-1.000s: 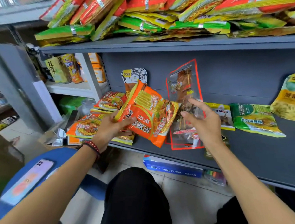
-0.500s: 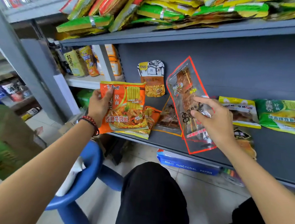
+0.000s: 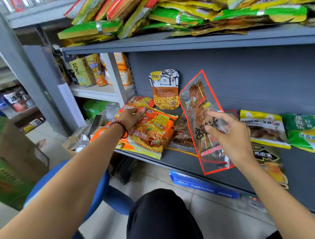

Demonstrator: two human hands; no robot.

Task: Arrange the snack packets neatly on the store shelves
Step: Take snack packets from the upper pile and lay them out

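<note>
Blue paper ream (image 3: 202, 188) sits below the right grip, under the shelf (image 3: 176, 161).

Right grip (image 3: 230, 138): thumb and fingers pinch the clear skewer packet (image 3: 198, 110) at its lower half. The packet is glossy film with a red border, long and narrow, brown skewers inside. Its long axis is tilted, top end up and left toward the back wall, bottom corner out over the shelf's front edge.

A dark packet (image 3: 270, 160) lies flat under the right wrist. Beyond it are a yellow packet (image 3: 261, 127) and a green packet (image 3: 304, 131), both flat.

Left grip (image 3: 131, 116), bead bracelet (image 3: 120, 125) at the wrist: fingers curl over the far-left corner of the orange noodle packet (image 3: 152, 135). That packet is crinkly foil, rectangular, flat on a stack of similar ones, long axis front-to-back, top edge toward the wall.

Between the grips, further back, a seed packet (image 3: 165, 90) stands upright against the wall.

Above both, the upper shelf holds a loose packet pile (image 3: 175, 15).
</note>
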